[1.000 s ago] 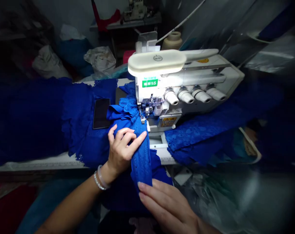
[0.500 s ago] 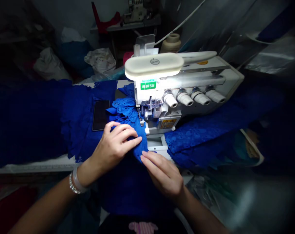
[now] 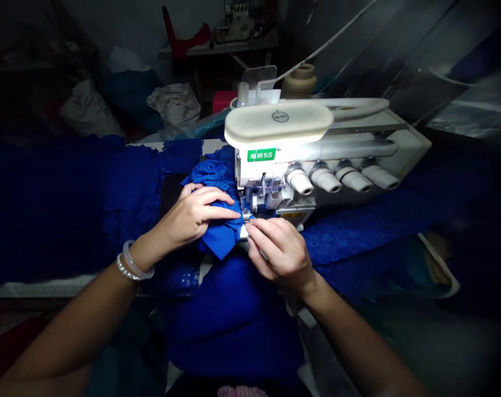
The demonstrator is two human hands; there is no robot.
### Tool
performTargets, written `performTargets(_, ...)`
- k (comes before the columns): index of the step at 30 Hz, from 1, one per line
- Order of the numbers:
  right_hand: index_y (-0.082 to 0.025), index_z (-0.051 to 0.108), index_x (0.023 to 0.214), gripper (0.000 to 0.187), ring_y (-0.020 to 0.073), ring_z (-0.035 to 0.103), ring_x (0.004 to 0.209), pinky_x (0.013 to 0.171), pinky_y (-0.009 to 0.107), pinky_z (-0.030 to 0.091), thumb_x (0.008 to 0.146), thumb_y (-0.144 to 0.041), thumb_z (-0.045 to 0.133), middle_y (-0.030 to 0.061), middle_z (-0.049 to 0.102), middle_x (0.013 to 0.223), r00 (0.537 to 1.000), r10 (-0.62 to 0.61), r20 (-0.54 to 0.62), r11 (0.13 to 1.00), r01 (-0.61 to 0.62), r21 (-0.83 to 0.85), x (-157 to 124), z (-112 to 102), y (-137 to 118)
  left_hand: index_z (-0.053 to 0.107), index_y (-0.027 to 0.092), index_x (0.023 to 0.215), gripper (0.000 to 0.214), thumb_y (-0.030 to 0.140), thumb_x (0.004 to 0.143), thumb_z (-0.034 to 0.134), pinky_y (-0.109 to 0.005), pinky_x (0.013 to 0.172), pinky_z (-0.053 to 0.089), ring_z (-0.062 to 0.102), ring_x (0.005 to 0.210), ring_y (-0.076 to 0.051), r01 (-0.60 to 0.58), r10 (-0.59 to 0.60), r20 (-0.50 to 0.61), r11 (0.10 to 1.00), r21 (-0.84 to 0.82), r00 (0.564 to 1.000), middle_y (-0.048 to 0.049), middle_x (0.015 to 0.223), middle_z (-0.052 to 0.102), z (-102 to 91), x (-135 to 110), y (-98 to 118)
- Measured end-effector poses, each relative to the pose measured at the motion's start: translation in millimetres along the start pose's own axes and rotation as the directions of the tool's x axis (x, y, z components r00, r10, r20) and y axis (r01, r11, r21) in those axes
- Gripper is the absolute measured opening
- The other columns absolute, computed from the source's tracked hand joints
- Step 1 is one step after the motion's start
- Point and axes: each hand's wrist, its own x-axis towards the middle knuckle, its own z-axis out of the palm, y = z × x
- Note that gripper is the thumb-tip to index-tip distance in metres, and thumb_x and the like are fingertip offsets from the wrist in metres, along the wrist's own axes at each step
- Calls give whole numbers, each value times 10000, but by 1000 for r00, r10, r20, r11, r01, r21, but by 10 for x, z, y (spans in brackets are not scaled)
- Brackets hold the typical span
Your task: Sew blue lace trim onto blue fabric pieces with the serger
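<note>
Blue lace-edged fabric (image 3: 221,240) lies bunched under the needle area of a white overlock sewing machine (image 3: 250,168). My left hand (image 3: 192,212) rests on this fabric with its fingers stretched out, the fingertips just left of the presser foot (image 3: 245,208). In front of the foot, my right hand (image 3: 281,251) is closed in a pinch on a small bit of the fabric's edge; the fingers partly hide it. A smooth corner of the fabric hangs toward me between the hands. More blue cloth (image 3: 234,314) spreads over my lap.
A lit lamp (image 3: 275,124) hangs over the machine head, above several white tension knobs (image 3: 300,182). Left of my hand, a dark phone (image 3: 168,193) is partly covered. Blue fabric (image 3: 130,209) covers the table's left side. Behind stand a thread cone (image 3: 298,82) and another sewing machine (image 3: 234,25).
My right hand has moved up to the presser foot and closed on the fabric edge. My left hand has shifted slightly up. The fabric's front part now ends in a loose corner.
</note>
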Motion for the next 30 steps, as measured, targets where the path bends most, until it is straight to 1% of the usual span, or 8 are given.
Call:
performTargets(3, -48, 675, 1082, 283, 272, 646, 899, 763, 401, 548, 824, -165, 673, 187, 726, 989, 999, 41, -7, 999, -41, -31, -40, -17, -94, 720, 311, 1086, 423, 133, 896, 386, -532, 1133, 242, 552, 1225, -224, 122, -119, 54, 992, -45, 991, -14, 1284, 638, -86, 67, -40)
performTargets(6, -65, 678, 1099, 299, 286, 641, 983, 833, 425, 533, 830, -195, 683, 179, 726, 1008, 995, 88, -41, 995, -89, -38, -91, -11, -274, 713, 249, 1088, 287, 326, 943, 477, -462, 1128, 338, 538, 1245, -231, 183, -175, 68, 975, -127, 982, -56, 1325, 594, -158, 77, -41)
performTargets(11, -68, 663, 1127, 308, 275, 642, 1089, 945, 427, 519, 846, -195, 669, 165, 732, 1063, 997, 73, -13, 997, -72, 40, -88, 78, -475, 619, 176, 1259, 521, 496, 849, 634, -423, 1090, 416, 543, 1199, -259, 312, -316, -90, 948, -56, 944, -128, 1277, 510, -141, 3, -62)
performTargets(16, -89, 658, 1139, 296, 276, 643, 1119, 962, 443, 529, 851, -157, 650, 163, 729, 1073, 993, 114, -17, 991, -112, 76, -91, 130, -530, 536, 200, 1352, 638, 557, 830, 621, -454, 1096, 408, 498, 1266, -309, 441, -442, -21, 897, -22, 897, -153, 1426, 368, -113, -29, -155)
performTargets(21, -130, 635, 1186, 339, 272, 658, 1061, 896, 446, 555, 848, -112, 633, 138, 716, 1041, 984, 174, -31, 978, -169, 124, -223, -195, -529, 448, 243, 1426, 598, 392, 870, 608, -432, 991, 488, 614, 1127, -279, 425, -422, 76, 905, -32, 904, -104, 1239, 609, -218, 182, -458)
performTargets(26, -206, 653, 1254, 415, 283, 696, 971, 804, 425, 570, 851, -110, 654, 133, 731, 991, 942, 288, -173, 940, -312, -136, -384, -741, 91, 591, 94, 1169, 377, 25, 809, 502, -397, 1033, 453, 603, 1168, -269, 331, -309, -158, 932, 146, 938, -117, 1223, 613, -337, 586, -725)
performTargets(28, -162, 709, 1174, 305, 285, 711, 940, 786, 420, 556, 878, -215, 661, 171, 744, 978, 897, 330, -294, 846, -419, -329, -408, -890, 571, 509, 71, 1261, 412, 31, 868, 392, -382, 1102, 367, 469, 1326, -263, 264, -219, -226, 945, 193, 949, -114, 1400, 466, -390, 717, -739)
performTargets(30, -45, 730, 1095, 488, 309, 709, 935, 679, 416, 524, 908, -472, 585, 230, 732, 974, 817, 473, -330, 719, -574, -391, -393, -1011, 1019, 377, 49, 1377, 476, 69, 910, 288, -436, 1147, 248, 247, 1448, -316, 228, -193, -184, 954, 194, 964, -115, 1533, 253, -444, 786, -739)
